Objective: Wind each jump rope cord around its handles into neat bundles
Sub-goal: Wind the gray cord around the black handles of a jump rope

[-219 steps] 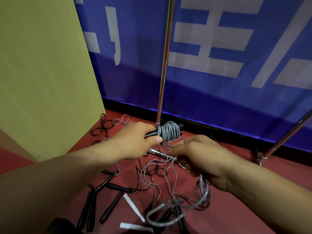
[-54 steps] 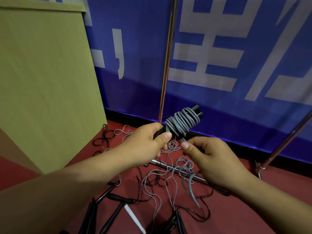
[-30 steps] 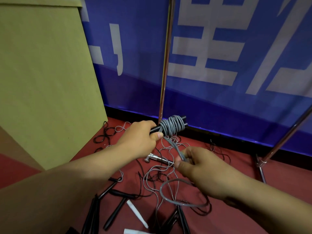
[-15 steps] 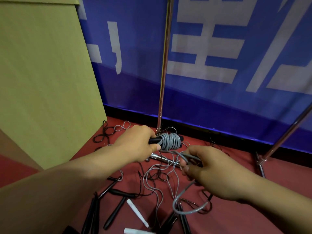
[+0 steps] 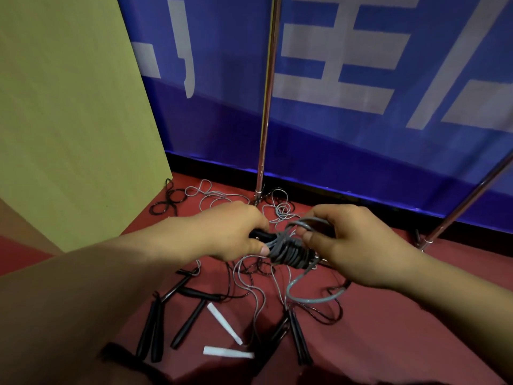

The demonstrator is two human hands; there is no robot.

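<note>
On the left we see a green board point(image 5: 69, 107), with loose black handles point(image 5: 151, 333) and two white strips point(image 5: 223, 323) on the red floor point(image 5: 388, 329) below. Our left hand point(image 5: 233, 232) grips the black end of the handles, the grey cord bundle point(image 5: 288, 251) wound round them sits mid-frame just above the floor tangle, and a steel pole point(image 5: 266, 101) stands behind against the blue banner point(image 5: 361, 134). Our right hand point(image 5: 352, 245) pinches a loop of grey cord point(image 5: 311, 222) at the bundle's right end, slack cord hanging below it.
</note>
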